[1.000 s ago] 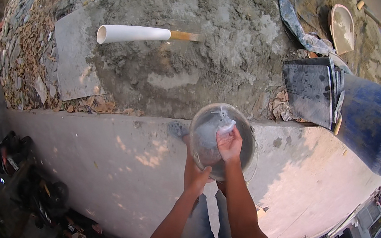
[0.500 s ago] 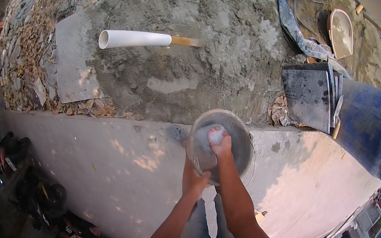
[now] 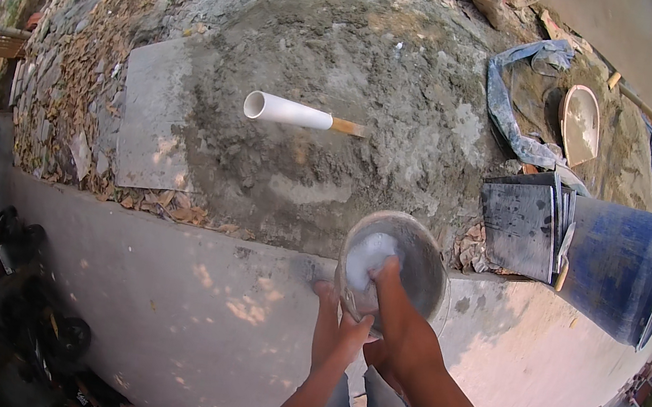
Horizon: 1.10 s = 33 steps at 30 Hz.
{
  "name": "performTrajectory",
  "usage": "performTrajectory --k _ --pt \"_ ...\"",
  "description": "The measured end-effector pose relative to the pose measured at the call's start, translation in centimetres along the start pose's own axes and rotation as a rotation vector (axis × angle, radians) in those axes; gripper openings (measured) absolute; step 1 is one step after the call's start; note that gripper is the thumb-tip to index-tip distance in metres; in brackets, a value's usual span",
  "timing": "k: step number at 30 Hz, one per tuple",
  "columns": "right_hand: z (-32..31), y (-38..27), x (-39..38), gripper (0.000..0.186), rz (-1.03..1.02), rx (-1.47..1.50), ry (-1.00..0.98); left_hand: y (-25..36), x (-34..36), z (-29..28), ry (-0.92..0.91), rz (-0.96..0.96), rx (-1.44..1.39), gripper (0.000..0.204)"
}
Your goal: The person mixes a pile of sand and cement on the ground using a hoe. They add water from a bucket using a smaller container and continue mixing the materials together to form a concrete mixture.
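Note:
A grey bucket [image 3: 436, 270] tilts in front of my legs, its mouth facing up toward me. White suds [image 3: 369, 252] lie inside it. My left hand [image 3: 356, 326] is closed around the bucket's near left rim. Inside the bucket is my right hand [image 3: 386, 271], dipped into the suds; foam hides its fingers, so whether it holds anything does not show.
Beyond the pale concrete ledge [image 3: 190, 267] spreads wet cement mix [image 3: 292, 148] with a white pipe [image 3: 289, 110] on a wooden handle. At right lie a blue drum [image 3: 616, 268], dark panels [image 3: 518, 224] and a trowel [image 3: 565, 256]. Motorbikes [image 3: 62, 333] stand lower left.
My right hand, earlier raised with a foamy clump at its fingers, has gone down into the suds. My left hand keeps its hold on the rim. The whole view has shifted.

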State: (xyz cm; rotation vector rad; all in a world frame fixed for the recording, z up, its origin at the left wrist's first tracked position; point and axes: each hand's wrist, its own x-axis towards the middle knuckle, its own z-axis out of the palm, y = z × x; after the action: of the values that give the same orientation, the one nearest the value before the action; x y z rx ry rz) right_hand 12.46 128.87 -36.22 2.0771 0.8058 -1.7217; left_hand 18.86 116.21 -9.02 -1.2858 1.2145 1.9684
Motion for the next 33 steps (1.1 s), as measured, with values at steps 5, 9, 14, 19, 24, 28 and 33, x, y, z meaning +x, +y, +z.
performTrajectory --k 5,9,14,19,24,28,33 --pt "5.9 -0.6 -18.7 0.026 -0.108 0.268 -0.7 4.2 -0.5 -1.8 0.05 -0.088 -0.084 0.073" --pt "4.3 -2.4 -16.5 0.031 -0.077 0.151 -0.45 7.4 -2.8 -0.5 0.02 -0.122 -0.073 0.071" --pt "0.6 1.3 -3.7 0.029 -0.141 -0.093 0.065 10.8 -5.4 1.3 0.016 -0.112 0.093 0.072" --pt "3.9 4.9 -10.1 0.031 -0.025 0.088 -0.42 1.1 -1.2 -5.7 -0.026 0.045 -0.074 0.069" --pt "6.4 4.4 -23.9 0.034 -0.12 0.096 -0.712 -4.2 0.6 -10.0 0.039 -0.099 -0.17 0.057" --pt "5.3 7.4 -10.9 0.03 -0.037 -0.158 -0.184 -4.9 1.1 -10.3 0.027 -0.065 -0.224 0.074" --pt "5.2 12.9 -6.4 0.026 -0.175 -0.335 0.172 -2.4 0.7 -11.0 0.019 -0.091 -0.174 0.07"
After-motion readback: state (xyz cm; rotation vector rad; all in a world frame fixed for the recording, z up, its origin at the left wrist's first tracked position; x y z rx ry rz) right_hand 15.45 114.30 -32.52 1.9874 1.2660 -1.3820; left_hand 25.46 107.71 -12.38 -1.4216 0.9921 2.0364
